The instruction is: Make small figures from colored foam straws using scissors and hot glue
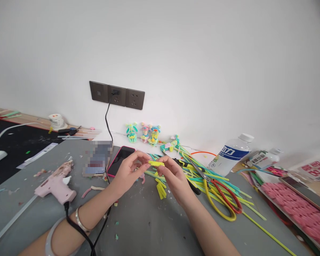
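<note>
Between my two hands, above the grey table, is a short yellow pipe cleaner piece [156, 163]. My left hand [130, 169] pinches its left end between thumb and fingertips. At its right end, my right hand [173, 174] is closed on it the same way. A small bunch of cut yellow pipe cleaner pieces [161, 188] lies on the table just below. To the right, scissors [206, 179] with one yellow and one red handle rest on a pile of green, teal and yellow pipe cleaners [229, 185].
A pink glue gun [54, 186] with a black cord lies at left. Two phones [121, 160] [98, 158] lie behind my left hand. Small pipe cleaner figures [132, 133] stand by the wall. A bottle [230, 154] and pink woven material [296, 206] are at right.
</note>
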A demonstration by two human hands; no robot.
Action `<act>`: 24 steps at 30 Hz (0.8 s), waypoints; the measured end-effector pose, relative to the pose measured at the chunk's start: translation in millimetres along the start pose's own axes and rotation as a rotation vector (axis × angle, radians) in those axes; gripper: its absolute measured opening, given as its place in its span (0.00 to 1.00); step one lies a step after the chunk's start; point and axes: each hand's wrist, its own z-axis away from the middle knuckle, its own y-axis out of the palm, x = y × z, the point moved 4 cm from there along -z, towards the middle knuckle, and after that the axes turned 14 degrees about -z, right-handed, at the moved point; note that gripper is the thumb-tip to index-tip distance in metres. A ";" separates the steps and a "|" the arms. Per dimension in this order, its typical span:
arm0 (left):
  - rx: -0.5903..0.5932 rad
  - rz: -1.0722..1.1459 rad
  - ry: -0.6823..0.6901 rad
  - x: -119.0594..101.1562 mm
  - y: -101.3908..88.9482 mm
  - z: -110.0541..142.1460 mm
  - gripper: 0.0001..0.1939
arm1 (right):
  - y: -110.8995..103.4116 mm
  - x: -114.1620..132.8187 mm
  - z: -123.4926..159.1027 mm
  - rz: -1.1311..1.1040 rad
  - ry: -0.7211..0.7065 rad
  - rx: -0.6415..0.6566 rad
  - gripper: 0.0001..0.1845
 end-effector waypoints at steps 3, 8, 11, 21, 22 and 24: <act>0.073 0.040 -0.066 3.6 5.3 1.6 0.14 | -1.8 2.3 -0.1 0.107 -0.098 -0.013 0.13; 0.116 0.081 -0.087 4.3 9.2 2.8 0.14 | -0.6 5.8 1.0 0.272 -0.199 0.019 0.06; 0.096 0.089 -0.098 1.3 8.3 2.5 0.13 | 1.2 7.5 1.3 0.312 -0.216 0.034 0.06; 0.024 0.005 -0.053 -0.7 2.9 2.4 0.10 | 6.1 8.3 3.1 0.308 -0.180 0.084 0.06; 0.016 -0.016 -0.047 -1.0 2.3 2.3 0.10 | 6.5 8.5 3.2 0.300 -0.180 0.084 0.06; 0.007 -0.055 -0.026 -2.1 1.5 2.2 0.10 | 7.0 8.5 3.1 0.284 -0.179 0.081 0.07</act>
